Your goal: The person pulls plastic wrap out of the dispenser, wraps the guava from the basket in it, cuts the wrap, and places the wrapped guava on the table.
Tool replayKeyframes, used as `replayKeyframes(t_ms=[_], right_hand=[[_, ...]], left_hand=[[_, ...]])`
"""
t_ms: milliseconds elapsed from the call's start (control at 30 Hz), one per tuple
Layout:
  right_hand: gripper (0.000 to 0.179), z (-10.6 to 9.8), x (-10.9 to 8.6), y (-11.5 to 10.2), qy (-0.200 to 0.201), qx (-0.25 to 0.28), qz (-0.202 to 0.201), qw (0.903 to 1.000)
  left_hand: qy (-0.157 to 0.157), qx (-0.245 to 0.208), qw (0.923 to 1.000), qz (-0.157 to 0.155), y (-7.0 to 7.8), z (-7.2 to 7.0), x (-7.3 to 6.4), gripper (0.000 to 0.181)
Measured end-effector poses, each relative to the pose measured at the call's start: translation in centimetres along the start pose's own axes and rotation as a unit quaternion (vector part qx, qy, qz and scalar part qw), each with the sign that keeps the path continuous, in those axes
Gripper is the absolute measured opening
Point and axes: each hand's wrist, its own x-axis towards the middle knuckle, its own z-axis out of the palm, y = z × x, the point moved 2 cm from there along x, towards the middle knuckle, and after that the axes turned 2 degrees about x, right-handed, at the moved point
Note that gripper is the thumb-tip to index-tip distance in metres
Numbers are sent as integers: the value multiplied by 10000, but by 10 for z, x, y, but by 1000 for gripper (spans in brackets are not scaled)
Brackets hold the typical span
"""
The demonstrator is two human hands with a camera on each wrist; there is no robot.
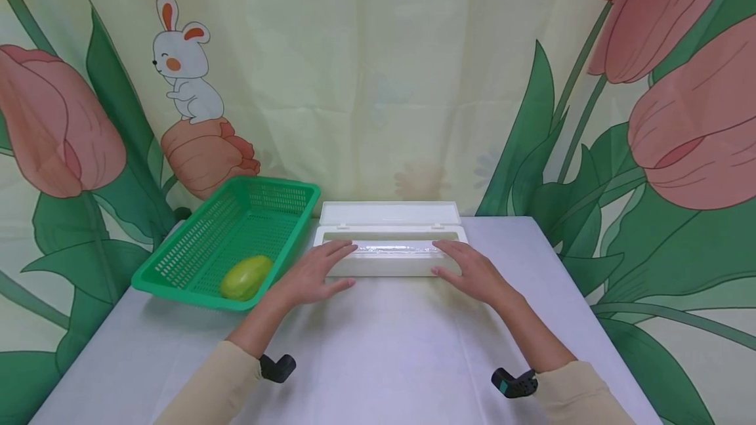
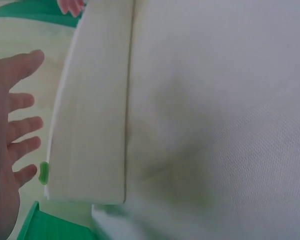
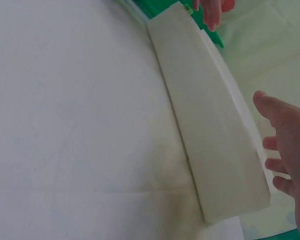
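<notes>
Green plastic basket (image 1: 268, 215): yellow-green oval fruit (image 1: 246, 277) | beside it, white rectangular box (image 1: 392, 269): shiny clear roll (image 1: 394, 248) | left hand (image 1: 319, 274), right hand (image 1: 472, 274): fingers outstretched

Rectangular green perforated plastic basket (image 1: 254, 222) on table with white cloth (image 1: 384, 346). Smooth oval yellow-green fruit (image 1: 246, 277) inside basket, near end. Behind basket: pale yellow fabric backdrop (image 1: 401, 84), printed white cartoon rabbit (image 1: 183, 54); large pink tulips (image 1: 59, 123) either side.
</notes>
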Motion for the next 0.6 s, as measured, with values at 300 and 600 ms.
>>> replayKeyframes(t_ms=[300, 600], right_hand=[[56, 3, 4, 4, -15, 66, -14, 10000], [55, 7, 10, 7, -6, 28, -18, 10000]], left_hand=[[-14, 216, 9998, 8, -5, 2, 4, 70], [10, 388, 9992, 13, -10, 8, 11, 69]])
